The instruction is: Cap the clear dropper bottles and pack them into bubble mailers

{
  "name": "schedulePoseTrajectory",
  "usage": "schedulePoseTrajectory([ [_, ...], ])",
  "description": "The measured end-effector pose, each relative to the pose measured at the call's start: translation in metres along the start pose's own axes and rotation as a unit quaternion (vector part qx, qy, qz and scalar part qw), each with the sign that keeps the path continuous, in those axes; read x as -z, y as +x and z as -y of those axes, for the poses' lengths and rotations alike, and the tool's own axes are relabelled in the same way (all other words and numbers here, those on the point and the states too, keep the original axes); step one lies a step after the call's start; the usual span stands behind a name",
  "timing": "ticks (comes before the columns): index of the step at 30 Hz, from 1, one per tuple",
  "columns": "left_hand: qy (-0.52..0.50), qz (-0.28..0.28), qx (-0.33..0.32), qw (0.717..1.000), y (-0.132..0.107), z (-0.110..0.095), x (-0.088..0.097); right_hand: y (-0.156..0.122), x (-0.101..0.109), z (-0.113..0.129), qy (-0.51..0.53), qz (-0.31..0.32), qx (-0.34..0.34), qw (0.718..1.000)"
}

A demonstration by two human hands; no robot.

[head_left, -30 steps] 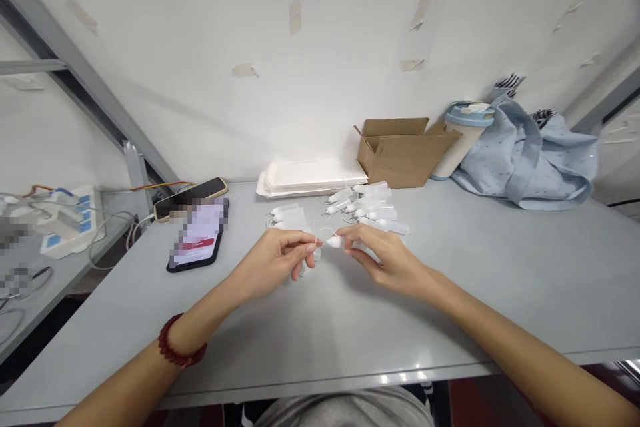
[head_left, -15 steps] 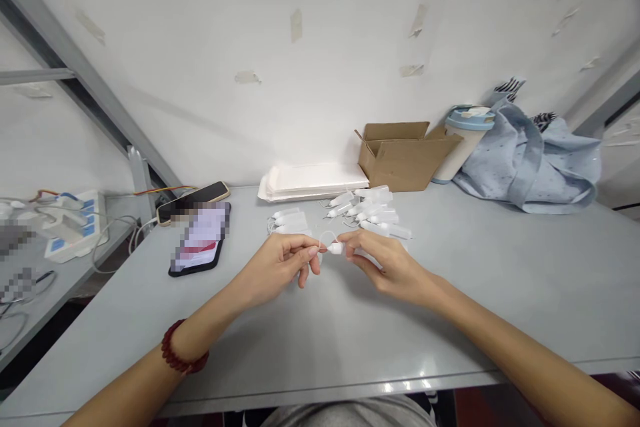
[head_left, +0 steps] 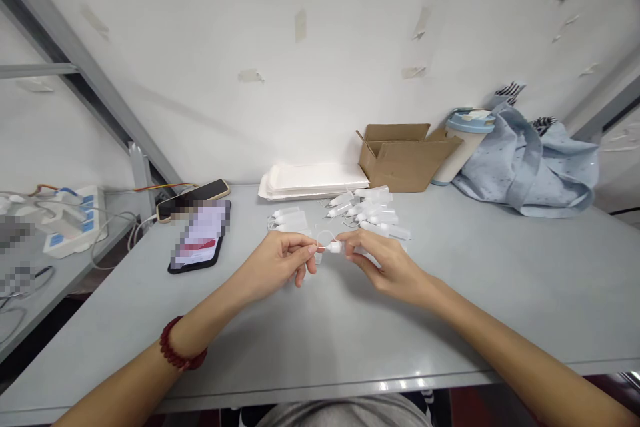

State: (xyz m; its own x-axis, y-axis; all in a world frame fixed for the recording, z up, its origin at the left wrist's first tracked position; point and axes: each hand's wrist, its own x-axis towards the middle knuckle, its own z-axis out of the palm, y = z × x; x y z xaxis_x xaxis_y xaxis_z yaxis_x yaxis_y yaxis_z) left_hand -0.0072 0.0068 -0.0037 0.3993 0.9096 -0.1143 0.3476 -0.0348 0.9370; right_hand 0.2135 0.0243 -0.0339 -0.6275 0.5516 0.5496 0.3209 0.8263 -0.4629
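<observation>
Between my hands a small white-capped plastic dropper bottle [head_left: 334,247] lies sideways, its tip pointing left and a thin white strap arching above it. My right hand [head_left: 385,260] grips the bottle near its cap; the fingers hide most of its body. With thumb and forefinger my left hand [head_left: 287,259] pinches at the tip end of the strap, where the small end piece is mostly covered. Behind the right hand lies a loose pile of similar clear dropper bottles [head_left: 373,210]. A smaller group of such bottles [head_left: 291,219] sits behind the left hand.
Flat white cartons [head_left: 315,180] and an open cardboard box [head_left: 400,163] stand against the wall. To their right are a blue-lidded cup [head_left: 463,143] and a light blue cloth bag [head_left: 535,167]. Two phones, one a lit phone [head_left: 200,237], and a power strip [head_left: 75,220] are at left.
Both hands stay almost in place around the bottle. The left fingers have shifted very slightly left, and the view has moved a little.
</observation>
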Motion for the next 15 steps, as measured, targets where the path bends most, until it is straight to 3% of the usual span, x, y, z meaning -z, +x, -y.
schedulePoseTrajectory([
  [15, -0.032, 0.025, 0.011, 0.999, -0.0012, -0.0022, 0.0002, -0.0002, -0.0006, 0.0012, 0.017, 0.005, 0.013, 1.000],
])
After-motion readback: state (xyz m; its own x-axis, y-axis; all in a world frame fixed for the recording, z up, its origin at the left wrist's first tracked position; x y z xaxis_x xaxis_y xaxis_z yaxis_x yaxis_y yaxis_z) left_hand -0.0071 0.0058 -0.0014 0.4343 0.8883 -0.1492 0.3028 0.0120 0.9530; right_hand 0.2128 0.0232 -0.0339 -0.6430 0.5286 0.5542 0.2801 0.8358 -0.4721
